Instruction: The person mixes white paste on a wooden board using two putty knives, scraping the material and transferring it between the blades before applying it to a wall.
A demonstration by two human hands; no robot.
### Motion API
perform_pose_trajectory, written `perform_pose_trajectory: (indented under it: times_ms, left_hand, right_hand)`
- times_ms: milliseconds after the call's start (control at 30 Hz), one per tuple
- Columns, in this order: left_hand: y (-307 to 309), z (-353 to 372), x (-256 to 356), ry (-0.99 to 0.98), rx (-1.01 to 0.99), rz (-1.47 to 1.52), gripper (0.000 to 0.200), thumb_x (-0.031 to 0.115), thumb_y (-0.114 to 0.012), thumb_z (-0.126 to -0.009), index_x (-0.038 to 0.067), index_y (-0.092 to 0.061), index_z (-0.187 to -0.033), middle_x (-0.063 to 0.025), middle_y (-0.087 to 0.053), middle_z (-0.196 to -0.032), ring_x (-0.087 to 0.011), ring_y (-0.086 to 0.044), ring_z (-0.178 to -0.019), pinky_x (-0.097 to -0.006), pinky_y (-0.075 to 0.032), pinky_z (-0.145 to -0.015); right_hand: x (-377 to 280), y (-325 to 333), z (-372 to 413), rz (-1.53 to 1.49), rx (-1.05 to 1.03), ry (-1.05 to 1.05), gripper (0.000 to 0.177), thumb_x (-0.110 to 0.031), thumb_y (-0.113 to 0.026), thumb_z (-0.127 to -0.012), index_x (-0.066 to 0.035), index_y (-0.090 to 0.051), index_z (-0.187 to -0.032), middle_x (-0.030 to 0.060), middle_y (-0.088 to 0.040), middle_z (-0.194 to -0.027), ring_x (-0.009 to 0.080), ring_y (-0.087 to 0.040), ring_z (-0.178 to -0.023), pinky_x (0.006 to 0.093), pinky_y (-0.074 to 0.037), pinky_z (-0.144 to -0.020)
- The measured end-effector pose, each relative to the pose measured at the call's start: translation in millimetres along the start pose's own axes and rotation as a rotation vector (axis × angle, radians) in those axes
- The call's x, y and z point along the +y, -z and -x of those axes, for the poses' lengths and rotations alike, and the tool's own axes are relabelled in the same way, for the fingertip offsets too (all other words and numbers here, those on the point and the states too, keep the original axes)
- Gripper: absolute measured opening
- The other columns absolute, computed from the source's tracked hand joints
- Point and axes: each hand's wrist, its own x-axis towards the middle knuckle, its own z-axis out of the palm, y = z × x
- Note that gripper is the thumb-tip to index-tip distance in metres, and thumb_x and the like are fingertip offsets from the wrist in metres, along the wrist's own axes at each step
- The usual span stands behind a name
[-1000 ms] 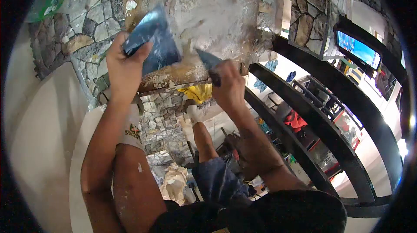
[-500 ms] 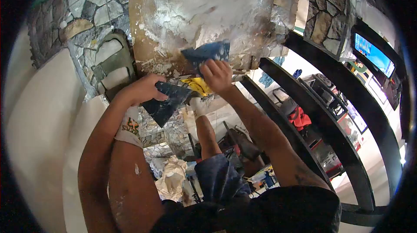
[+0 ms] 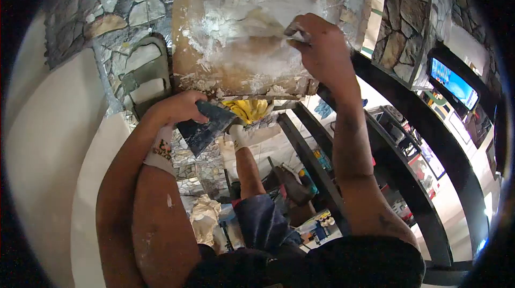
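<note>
My left hand (image 3: 185, 106) grips a dark, flat putty knife (image 3: 206, 130) with whitish smears, held below the near edge of a brown board (image 3: 188, 71). Over the board, my right hand (image 3: 324, 46) is closed around a second putty knife (image 3: 296, 34), bluish in the earlier view. Its blade is now turned edge-on and mostly hidden. White plaster-like paste (image 3: 230, 20) covers much of the board, smooth in places and lumpy near the edges. Some brown surface shows through below my right hand.
Yellow cloth or plastic (image 3: 249, 110) lies beneath the board's near edge. A green-grey chair (image 3: 161, 87) stands at left by a stone-patterned wall (image 3: 126, 17). Black slanted beams (image 3: 399, 154) run along the right, with a lit screen (image 3: 454, 81) beyond. Crumpled beige material (image 3: 205, 215) lies below.
My right hand has moved up and right across the board, turning its putty knife edge-on. My left hand stays nearly still. The view has shifted slightly.
</note>
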Motion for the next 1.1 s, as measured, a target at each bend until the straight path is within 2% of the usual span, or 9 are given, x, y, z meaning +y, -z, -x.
perform_pose_trajectory:
  times_ms: [300, 400, 500, 600, 700, 800, 900, 1000, 1100]
  left_hand:
    - [4, -4, 1, 0.004, -0.116, 0.056, 0.056, 0.017, -0.076, -0.064, -0.001, -0.054, -0.112, -0.0139, -0.063, -0.094, -0.021, -0.058, -0.088, -0.0327, -0.045, -0.075]
    - [4, 8, 14, 0.143, 0.001, -0.053, 0.052, 0.016, -0.075, -0.065, -0.001, -0.055, -0.11, -0.0133, -0.063, -0.093, -0.0198, -0.058, -0.085, -0.0326, -0.045, -0.072]
    - [4, 0, 4, -0.011, -0.04, -0.14, 0.049, 0.016, -0.074, -0.066, 0.0, -0.056, -0.108, -0.0127, -0.063, -0.092, -0.0197, -0.057, -0.083, -0.0335, -0.045, -0.07]
    - [5, -5, -4, 0.005, -0.11, -0.136, 0.055, 0.024, -0.075, -0.066, -0.001, -0.054, -0.109, -0.016, -0.057, -0.107, -0.0253, -0.057, -0.092, -0.0345, -0.044, -0.082]
    - [3, -13, -12, 0.052, -0.158, -0.064, 0.056, 0.022, -0.076, -0.064, -0.002, -0.054, -0.109, -0.0161, -0.058, -0.105, -0.0261, -0.057, -0.092, -0.0345, -0.044, -0.083]
    - [-5, -20, -32, -0.102, 0.046, -0.149, 0.054, 0.02, -0.076, -0.064, -0.002, -0.054, -0.108, -0.0149, -0.06, -0.099, -0.0244, -0.057, -0.092, -0.0345, -0.045, -0.081]
    - [-1, -16, -20, -0.016, -0.073, -0.197, 0.058, 0.018, -0.075, -0.066, 0.002, -0.051, -0.115, -0.0183, -0.053, -0.113, -0.0286, -0.055, -0.099, -0.0362, -0.045, -0.08]
    - [1, -6, -7, -0.024, -0.106, -0.239, 0.053, 0.019, -0.076, -0.065, -0.002, -0.055, -0.109, -0.0163, -0.058, -0.103, -0.0265, -0.056, -0.096, -0.036, -0.045, -0.082]
    - [-3, -1, -12, -0.073, -0.04, -0.226, 0.054, 0.02, -0.076, -0.065, -0.001, -0.054, -0.11, -0.017, -0.056, -0.106, -0.0281, -0.054, -0.099, -0.0366, -0.044, -0.084]
  right_hand:
    - [-7, -29, -2, 0.291, 0.056, 0.058, 0.032, -0.001, -0.056, -0.063, -0.013, -0.055, -0.092, 0.0084, -0.054, -0.093, 0.0268, -0.053, -0.084, 0.0404, -0.045, -0.069]
    - [-6, -40, 3, 0.316, 0.07, 0.105, 0.022, 0.001, -0.054, -0.063, -0.01, -0.054, -0.082, 0.0057, -0.054, -0.087, 0.0269, -0.053, -0.081, 0.0383, -0.045, -0.064]
    - [6, -78, 16, 0.391, -0.022, 0.175, 0.022, 0.0, -0.053, -0.063, -0.011, -0.056, -0.082, 0.0074, -0.056, -0.088, 0.0282, -0.054, -0.081, 0.0398, -0.044, -0.069]
    - [9, -54, 8, 0.297, -0.01, 0.056, 0.025, 0.001, -0.053, -0.063, -0.011, -0.057, -0.085, 0.0081, -0.056, -0.087, 0.0274, -0.055, -0.085, 0.0397, -0.043, -0.074]
    - [14, -75, 19, 0.344, -0.022, 0.166, 0.031, 0.002, -0.053, -0.062, -0.01, -0.06, -0.09, 0.0083, -0.057, -0.086, 0.0262, -0.055, -0.085, 0.0401, -0.045, -0.072]
    - [4, -68, 19, 0.331, -0.081, 0.183, 0.033, 0.004, -0.052, -0.062, -0.009, -0.062, -0.091, 0.0086, -0.058, -0.085, 0.0271, -0.054, -0.081, 0.0396, -0.044, -0.071]
    - [6, -42, 3, 0.227, -0.05, 0.119, 0.032, 0.003, -0.051, -0.064, -0.008, -0.062, -0.092, 0.0095, -0.058, -0.088, 0.0271, -0.053, -0.082, 0.0403, -0.043, -0.076]
    - [-4, -78, 22, 0.323, 0.055, 0.247, 0.031, 0.004, -0.051, -0.064, -0.007, -0.062, -0.09, 0.0101, -0.058, -0.086, 0.0265, -0.054, -0.085, 0.0381, -0.045, -0.072]
    - [4, -64, 14, 0.236, -0.083, 0.083, 0.031, 0.004, -0.05, -0.066, -0.007, -0.061, -0.092, 0.0117, -0.058, -0.089, 0.0288, -0.054, -0.094, 0.0388, -0.044, -0.079]
